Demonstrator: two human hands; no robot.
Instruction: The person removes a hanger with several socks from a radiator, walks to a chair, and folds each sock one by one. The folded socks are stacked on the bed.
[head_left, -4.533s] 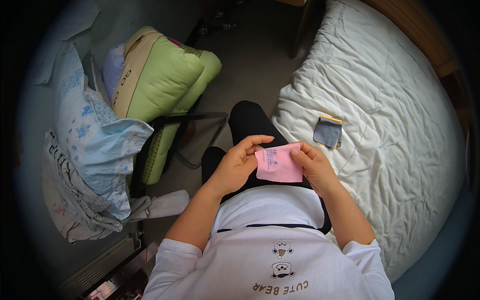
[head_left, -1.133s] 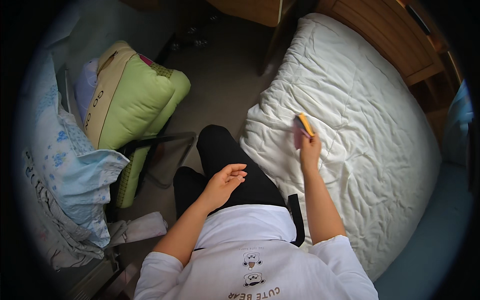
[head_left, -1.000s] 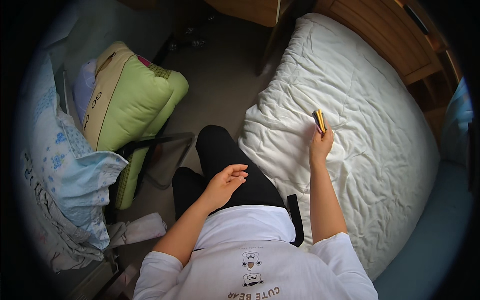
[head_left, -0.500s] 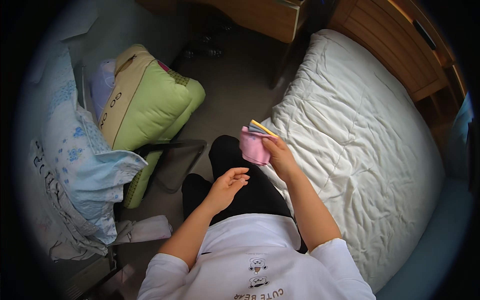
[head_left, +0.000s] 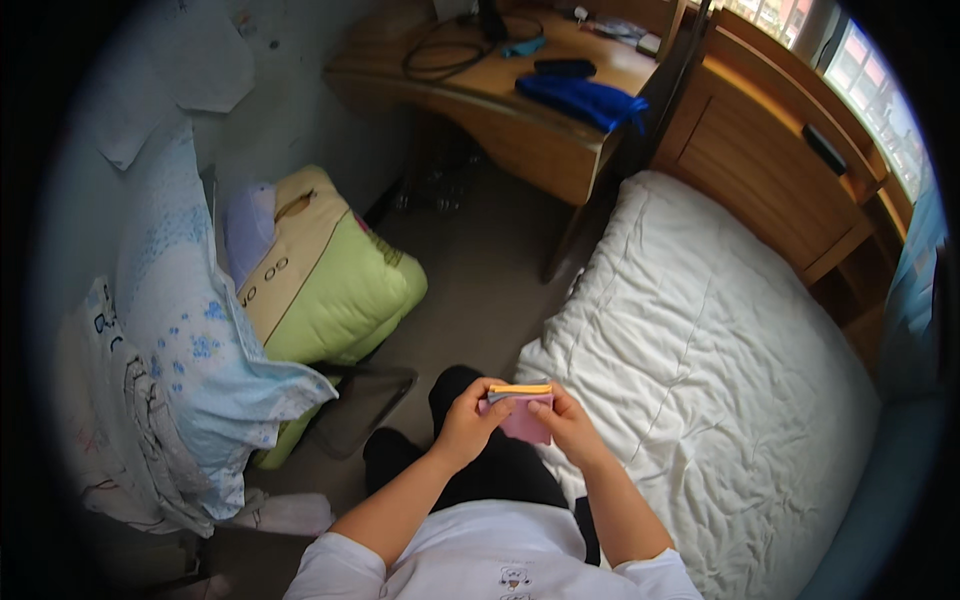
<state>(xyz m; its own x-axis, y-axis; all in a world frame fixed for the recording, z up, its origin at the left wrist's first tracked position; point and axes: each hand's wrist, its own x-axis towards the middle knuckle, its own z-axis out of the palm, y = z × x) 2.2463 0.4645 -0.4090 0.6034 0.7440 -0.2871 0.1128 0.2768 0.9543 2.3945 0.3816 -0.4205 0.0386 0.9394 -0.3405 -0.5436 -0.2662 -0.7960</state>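
Over my lap, a small stack of folded cloths (head_left: 527, 424) is held between my two hands. Its pink cloth faces me, with grey and yellow edges showing along the top. My left hand (head_left: 468, 422) grips the left end, its thumb pressed on the front. On the other end, my right hand (head_left: 570, 426) is closed with its thumb on the pink face. The fingers behind the stack are partly hidden. To the right of my hands lies a bed with a rumpled white quilt (head_left: 690, 370).
At left, a chair bears a green and beige cushion (head_left: 345, 300); blue-flowered fabric (head_left: 190, 340) and other cloths hang beside it. A wooden desk (head_left: 480, 100) with a blue bag (head_left: 585, 100) and cables stands ahead. The wooden headboard (head_left: 760, 180) rises at the bed's far end.
My left hand has come up and taken hold of the stack's left end. The stack has moved nearer to me and turned level. My view has tilted up, showing the desktop and window.
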